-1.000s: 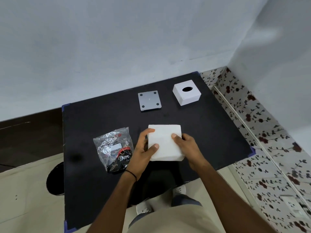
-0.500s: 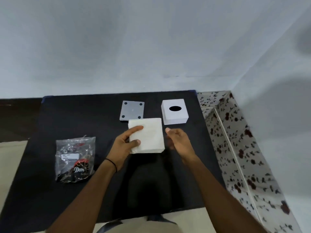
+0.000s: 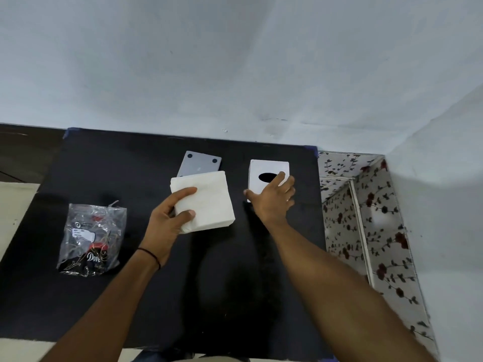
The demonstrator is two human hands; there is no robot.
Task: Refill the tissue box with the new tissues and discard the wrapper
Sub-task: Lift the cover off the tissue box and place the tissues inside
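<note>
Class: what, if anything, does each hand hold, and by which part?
The left hand pinches the tissue stack at its near-left corner. The right hand rests spread on the tissue box, not gripping.

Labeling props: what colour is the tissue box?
White, with a dark oval opening on top; tissue box shows in the head view.

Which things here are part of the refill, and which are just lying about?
Job:
tissue stack, in left hand
tissue box, right hand on it
grey base plate
empty wrapper

Lying about:
nothing else on the black table
</note>
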